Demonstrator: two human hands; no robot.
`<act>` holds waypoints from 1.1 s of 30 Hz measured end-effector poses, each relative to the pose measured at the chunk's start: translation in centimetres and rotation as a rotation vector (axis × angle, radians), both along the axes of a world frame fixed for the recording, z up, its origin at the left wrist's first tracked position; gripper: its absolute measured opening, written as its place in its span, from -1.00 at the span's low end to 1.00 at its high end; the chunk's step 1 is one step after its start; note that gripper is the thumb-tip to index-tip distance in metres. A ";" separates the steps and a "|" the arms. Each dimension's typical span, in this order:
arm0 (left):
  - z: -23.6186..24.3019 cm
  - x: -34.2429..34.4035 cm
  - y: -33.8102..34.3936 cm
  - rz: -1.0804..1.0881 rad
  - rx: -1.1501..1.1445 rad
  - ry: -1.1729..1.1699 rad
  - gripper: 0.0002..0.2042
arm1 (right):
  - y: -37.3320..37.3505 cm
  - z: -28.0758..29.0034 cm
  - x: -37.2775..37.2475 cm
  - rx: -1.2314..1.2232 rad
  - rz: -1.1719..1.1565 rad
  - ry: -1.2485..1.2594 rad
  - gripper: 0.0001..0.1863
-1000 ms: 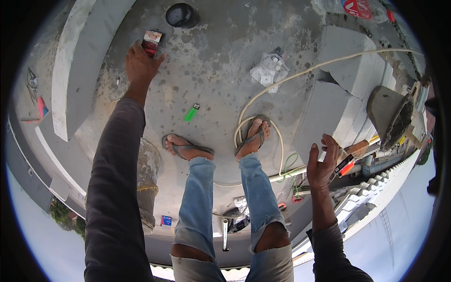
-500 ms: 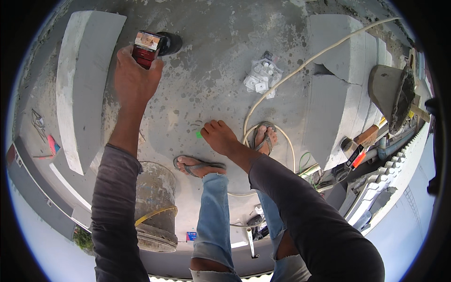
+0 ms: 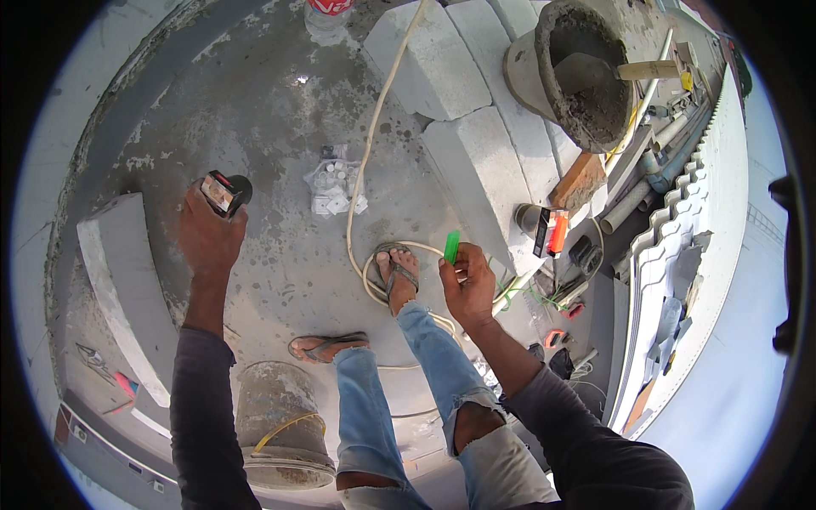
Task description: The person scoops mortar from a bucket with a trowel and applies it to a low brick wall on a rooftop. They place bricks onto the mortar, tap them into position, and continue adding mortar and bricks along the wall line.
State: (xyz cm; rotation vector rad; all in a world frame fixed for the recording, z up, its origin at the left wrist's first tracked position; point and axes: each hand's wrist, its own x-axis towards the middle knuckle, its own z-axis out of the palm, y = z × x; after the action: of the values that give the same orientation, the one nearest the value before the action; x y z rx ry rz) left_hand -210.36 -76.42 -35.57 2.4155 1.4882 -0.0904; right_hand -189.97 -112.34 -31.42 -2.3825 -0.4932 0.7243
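Observation:
My left hand (image 3: 209, 231) grips a small cigarette pack (image 3: 219, 195) at the left, in front of a round black object (image 3: 239, 188), which it partly hides. Whether those two touch, I cannot tell. My right hand (image 3: 469, 286) holds a green lighter (image 3: 452, 247) upright between thumb and fingers, right of my feet. A clear bag of small white plastic pieces (image 3: 337, 189) lies on the concrete floor between and beyond my hands. A pale cable (image 3: 366, 161) runs past it and loops around my right foot (image 3: 396, 279).
Pale blocks (image 3: 472, 183) line the right, with a mortar bucket (image 3: 585, 85), a brick (image 3: 576, 184), pipes (image 3: 646, 195) and corrugated sheets (image 3: 671, 280). A long block (image 3: 119, 280) lies at left, a dirty bucket (image 3: 276, 399) by my left leg. A bottle (image 3: 327, 17) is at top.
The view has swung, shifting the scene. My left hand has moved the pack along. My right hand, empty earlier, has picked the green lighter off the floor and holds it raised.

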 end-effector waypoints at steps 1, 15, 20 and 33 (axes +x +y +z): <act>1.9 2.3 -1.5 -0.067 -0.026 -0.041 -0.21 | 0.5 -0.2 1.6 -0.035 -0.088 -0.041 -0.69; 13.5 34.2 -16.8 -0.628 -0.272 -0.193 -0.23 | 3.7 -5.1 7.1 0.078 -0.620 -0.240 -0.41; 12.4 35.1 -18.4 -0.603 -0.258 -0.147 -0.23 | 2.3 -4.6 7.2 0.142 -0.398 -0.277 -0.37; 9.6 31.5 -16.2 -0.133 -0.437 -0.394 -0.09 | -2.4 3.8 2.0 0.146 -0.203 0.164 -0.45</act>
State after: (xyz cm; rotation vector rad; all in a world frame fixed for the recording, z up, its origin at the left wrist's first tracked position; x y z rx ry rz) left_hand -178.91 -92.64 -25.97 2.0294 1.0102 0.0296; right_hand -187.96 -114.72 -27.63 -2.1769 -0.2239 0.7559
